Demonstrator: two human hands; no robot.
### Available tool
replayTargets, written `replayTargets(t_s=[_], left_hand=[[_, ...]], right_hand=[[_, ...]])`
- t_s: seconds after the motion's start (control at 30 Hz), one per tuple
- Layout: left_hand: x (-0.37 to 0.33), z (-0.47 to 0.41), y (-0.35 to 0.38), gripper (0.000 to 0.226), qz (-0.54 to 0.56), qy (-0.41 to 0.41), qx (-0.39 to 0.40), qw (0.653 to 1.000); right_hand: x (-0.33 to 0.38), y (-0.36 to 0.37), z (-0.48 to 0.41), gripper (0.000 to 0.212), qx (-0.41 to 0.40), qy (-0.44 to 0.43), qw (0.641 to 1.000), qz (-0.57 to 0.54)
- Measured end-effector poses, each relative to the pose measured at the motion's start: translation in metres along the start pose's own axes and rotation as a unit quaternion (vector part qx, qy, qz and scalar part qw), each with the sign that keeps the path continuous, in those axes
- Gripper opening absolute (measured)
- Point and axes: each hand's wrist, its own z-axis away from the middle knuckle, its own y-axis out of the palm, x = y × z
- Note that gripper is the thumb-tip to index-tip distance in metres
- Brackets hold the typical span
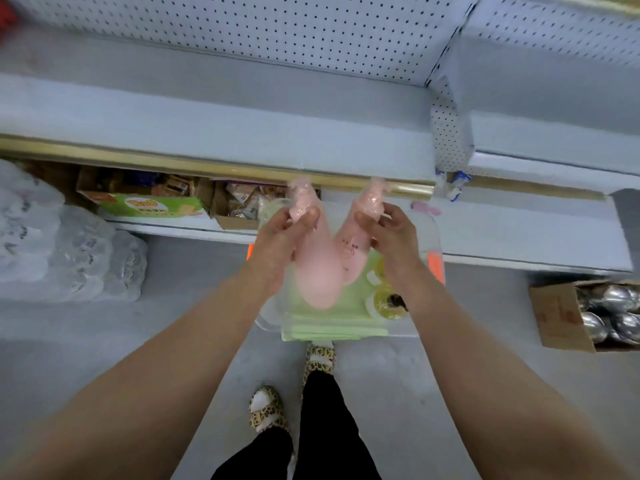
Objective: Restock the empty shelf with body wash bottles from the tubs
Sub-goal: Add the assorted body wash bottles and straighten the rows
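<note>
Centre frame: left grip (pixel 287 233) clenched round the wrapped neck of left pink bottle (pixel 313 275); right grip (pixel 391 233) clenched round the neck of right pink bottle (pixel 353 244). Both bottles hang tilted, bases close together, above clear tub (pixel 266 323). Beyond, upper frame: bare blue shelf (pixel 207 109).

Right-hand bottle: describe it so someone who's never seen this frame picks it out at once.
Find the long empty shelf; below its front edge a clear tub sits on the floor, and two hands hold pink bottles above it. The right-hand bottle is gripped at its wrapped neck by the right hand. Unlike the left-hand bottle, it shows dark print on its side.
</note>
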Motion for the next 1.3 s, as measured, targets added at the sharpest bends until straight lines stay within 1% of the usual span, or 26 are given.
replayTargets(t_s=[0.03,0.13,0.17,0.23,0.3,0.37,0.43,0.6,0.7,0.77,0.83,0.9,1.03,1.17,1.3], left_hand=[[-0.013,0.011,0.004,0.036,0.002,0.009,0.014,1.0],[-0.056,0.043,0.015,0.049,0.006,0.042,0.051,0.998],[-0.071,0.053,0.019,0.05,0.001,0.054,0.062,0.997],[-0.099,0.069,0.027,0.048,0.002,0.074,0.079,0.994],[-0.127,0.083,0.037,0.046,0.014,0.076,0.09,0.993],[-0.154,0.092,0.046,0.045,0.016,0.079,0.095,0.992],[-0.179,0.097,0.054,0.048,0.015,0.092,0.107,0.99],[-0.232,0.099,0.081,0.044,-0.002,0.143,0.119,0.982],[-0.257,0.093,0.101,0.034,0.01,0.158,0.113,0.981],[-0.27,0.086,0.114,0.035,0.015,0.163,0.102,0.981],[-0.28,0.078,0.126,0.041,0.025,0.172,0.088,0.981],[-0.288,0.069,0.137,0.052,0.03,0.183,0.08,0.979],[-0.3,0.05,0.154,0.066,0.042,0.202,0.074,0.976],[-0.306,0.037,0.167,0.06,0.069,0.21,0.06,0.973],[-0.31,0.031,0.174,0.059,0.075,0.214,0.05,0.973]], right_hand=[[0.018,0.0,0.011,0.044,-0.007,-0.017,1.0,-0.016],[0.077,0.0,0.04,0.036,-0.02,-0.06,0.997,-0.047],[0.098,-0.001,0.049,0.033,-0.021,-0.078,0.996,-0.047],[0.139,-0.002,0.063,0.031,-0.018,-0.117,0.992,-0.034],[0.179,-0.003,0.076,0.03,-0.009,-0.155,0.987,-0.029],[0.217,-0.004,0.086,0.031,-0.003,-0.189,0.982,-0.027],[0.252,-0.006,0.093,0.034,0.003,-0.227,0.974,-0.027],[0.333,-0.016,0.087,0.034,-0.003,-0.302,0.953,-0.009],[0.38,-0.022,0.07,0.027,-0.008,-0.334,0.943,0.0],[0.406,-0.027,0.055,0.029,-0.01,-0.349,0.937,0.007],[0.429,-0.032,0.038,0.034,-0.01,-0.362,0.932,0.019],[0.446,-0.036,0.018,0.034,-0.004,-0.371,0.928,0.034],[0.466,-0.038,-0.026,0.036,0.017,-0.368,0.928,0.059],[0.472,-0.039,-0.071,0.045,0.044,-0.355,0.929,0.093],[0.477,-0.035,-0.096,0.039,0.065,-0.352,0.928,0.105]])
